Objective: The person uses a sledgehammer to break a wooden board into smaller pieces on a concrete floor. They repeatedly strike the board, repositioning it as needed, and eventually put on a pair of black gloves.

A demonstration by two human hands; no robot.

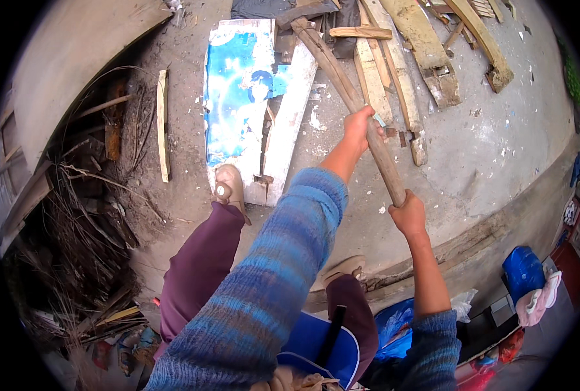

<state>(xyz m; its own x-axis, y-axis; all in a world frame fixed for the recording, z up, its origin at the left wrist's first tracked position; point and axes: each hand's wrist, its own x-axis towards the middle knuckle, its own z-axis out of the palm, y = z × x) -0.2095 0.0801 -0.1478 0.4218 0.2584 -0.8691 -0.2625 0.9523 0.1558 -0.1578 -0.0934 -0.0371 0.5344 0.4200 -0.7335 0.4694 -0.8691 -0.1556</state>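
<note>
Both hands are on the wood here: the left hand (357, 129) grips a long wooden handle (334, 72) partway along, fingers curled round it, and the right hand (408, 214) is clenched about its near end, lower and further right. The handle runs on a slant, up and to the left, its far end reaching a dark slab (308, 11) at the top; whether the two are joined, I can't tell. Just left of it lies a blue-and-white board (234, 98), flat on the ground (472, 163), paint chipped, with a white plank (293, 127) slanting along its right side. And look at the feet: the left shoe (230, 184) is planted on the board's near end, the right shoe (344, 267) well back on the ground. Right of the handle's upper half, a short stick (361, 32) lies across some long planks (374, 85). Over on the left, a narrow strip of wood (163, 127) lies by itself, and beyond it sits a tangled heap of twigs (68, 241). Striped blue sleeves (264, 260) cover both forearms partway.
</note>
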